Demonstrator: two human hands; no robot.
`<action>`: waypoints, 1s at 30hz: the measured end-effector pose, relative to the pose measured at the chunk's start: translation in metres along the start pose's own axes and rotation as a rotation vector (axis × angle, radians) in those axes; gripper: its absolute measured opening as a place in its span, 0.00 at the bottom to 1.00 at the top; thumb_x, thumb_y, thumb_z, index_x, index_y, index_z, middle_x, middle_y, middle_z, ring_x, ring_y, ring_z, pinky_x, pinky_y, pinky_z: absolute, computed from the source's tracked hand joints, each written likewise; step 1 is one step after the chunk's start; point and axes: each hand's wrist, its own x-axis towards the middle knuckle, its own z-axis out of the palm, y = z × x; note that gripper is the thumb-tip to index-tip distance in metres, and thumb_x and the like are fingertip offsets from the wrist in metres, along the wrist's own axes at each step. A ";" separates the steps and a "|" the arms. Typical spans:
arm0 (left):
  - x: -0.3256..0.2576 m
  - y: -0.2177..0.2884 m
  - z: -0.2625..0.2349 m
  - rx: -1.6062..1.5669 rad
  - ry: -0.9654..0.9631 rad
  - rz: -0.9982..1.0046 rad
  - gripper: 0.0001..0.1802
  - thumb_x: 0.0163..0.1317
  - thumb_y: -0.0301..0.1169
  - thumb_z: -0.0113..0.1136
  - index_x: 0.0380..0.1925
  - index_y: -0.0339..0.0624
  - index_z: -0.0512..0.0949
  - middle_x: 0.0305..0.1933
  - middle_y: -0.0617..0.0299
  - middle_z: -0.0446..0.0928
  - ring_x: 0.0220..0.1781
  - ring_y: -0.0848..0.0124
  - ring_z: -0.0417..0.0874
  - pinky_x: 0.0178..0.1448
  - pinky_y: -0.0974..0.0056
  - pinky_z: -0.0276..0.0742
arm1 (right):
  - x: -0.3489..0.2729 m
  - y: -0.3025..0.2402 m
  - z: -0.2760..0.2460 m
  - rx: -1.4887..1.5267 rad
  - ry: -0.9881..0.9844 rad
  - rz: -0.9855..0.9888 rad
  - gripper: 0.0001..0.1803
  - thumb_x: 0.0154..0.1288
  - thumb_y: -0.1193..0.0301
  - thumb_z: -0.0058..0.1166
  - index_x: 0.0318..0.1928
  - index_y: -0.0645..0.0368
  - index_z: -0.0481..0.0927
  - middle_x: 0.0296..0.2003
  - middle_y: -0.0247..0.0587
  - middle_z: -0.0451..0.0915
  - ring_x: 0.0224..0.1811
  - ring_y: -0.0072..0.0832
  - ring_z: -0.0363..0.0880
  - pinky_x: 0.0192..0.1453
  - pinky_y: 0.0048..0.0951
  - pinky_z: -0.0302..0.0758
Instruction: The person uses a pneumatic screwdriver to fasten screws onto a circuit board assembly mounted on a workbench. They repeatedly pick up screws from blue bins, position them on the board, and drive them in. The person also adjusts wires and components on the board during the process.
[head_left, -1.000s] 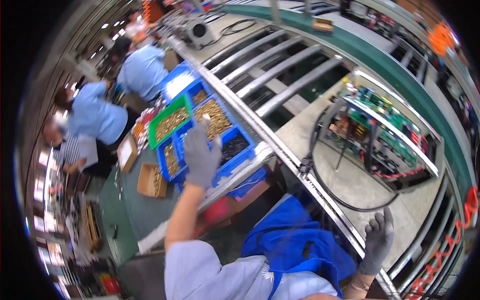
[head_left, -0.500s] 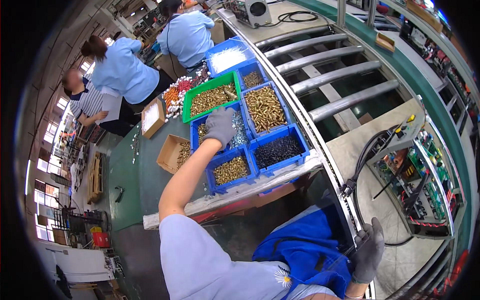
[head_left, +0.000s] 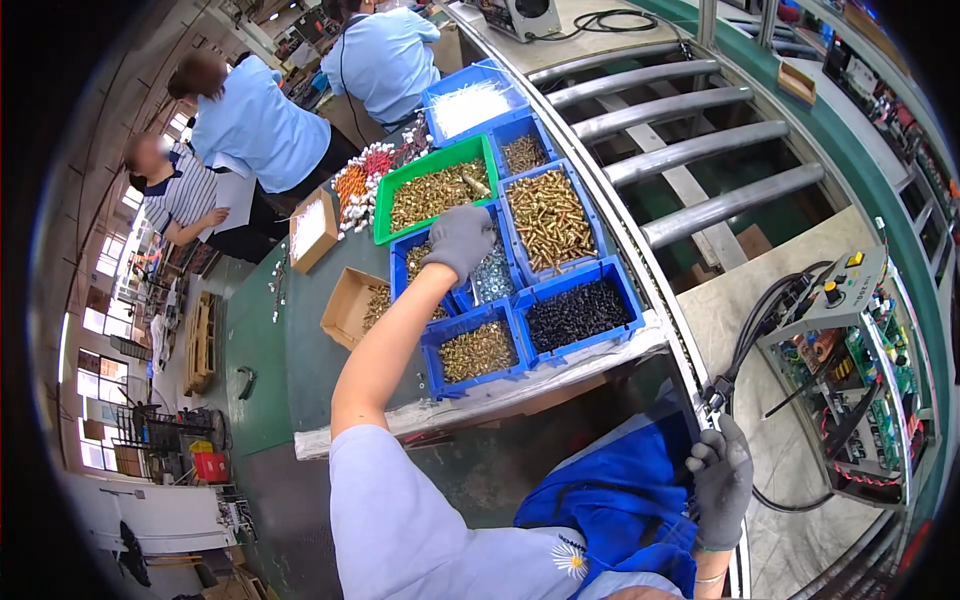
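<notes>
My left hand (head_left: 463,240), in a grey glove, reaches over the blue bin of small silver fasteners (head_left: 490,275). Its fingers point down and are hidden behind the back of the hand, so what they touch cannot be seen. Beside it, toward the back, lies a green tray (head_left: 382,212) of brass-coloured fasteners. My right hand (head_left: 722,480), also gloved in grey, is by the metal rail at the lower right. Its fingers are curled in, and anything inside them is too small or hidden to name. A black cable plug (head_left: 716,392) lies just beyond it.
Blue bins hold brass screws (head_left: 550,220), black screws (head_left: 578,315) and small brass parts (head_left: 475,352). A cardboard box (head_left: 345,315) stands at their left. Conveyor rollers (head_left: 690,155) run at the right, near an open device with circuit boards (head_left: 860,380). Several people (head_left: 255,125) are at the back left.
My left hand has shifted slightly over the bins, its fingers still downward. My right hand has moved up a little along the rail and its fingers have curled more. The view has shifted slightly.
</notes>
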 end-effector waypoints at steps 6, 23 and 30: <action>-0.005 0.003 0.004 -0.062 0.088 0.006 0.11 0.54 0.38 0.65 0.35 0.46 0.83 0.41 0.54 0.81 0.46 0.54 0.83 0.50 0.51 0.80 | 0.001 -0.005 -0.009 -0.011 -0.035 -0.022 0.33 0.67 0.57 0.54 0.64 0.68 0.67 0.45 0.48 0.78 0.41 0.30 0.79 0.43 0.30 0.79; -0.015 0.001 -0.009 -0.204 0.111 0.064 0.12 0.59 0.39 0.55 0.35 0.43 0.77 0.38 0.49 0.78 0.42 0.48 0.82 0.47 0.47 0.77 | 0.054 -0.185 -0.050 -1.527 0.613 -1.409 0.18 0.74 0.74 0.48 0.62 0.64 0.75 0.57 0.48 0.79 0.56 0.37 0.78 0.63 0.36 0.70; -0.008 -0.027 -0.020 -0.232 0.092 0.081 0.18 0.71 0.45 0.47 0.41 0.43 0.77 0.38 0.46 0.80 0.42 0.48 0.82 0.47 0.49 0.76 | 0.068 -0.189 -0.082 -1.963 0.738 -1.363 0.19 0.75 0.62 0.45 0.59 0.53 0.80 0.51 0.39 0.83 0.53 0.37 0.80 0.58 0.36 0.71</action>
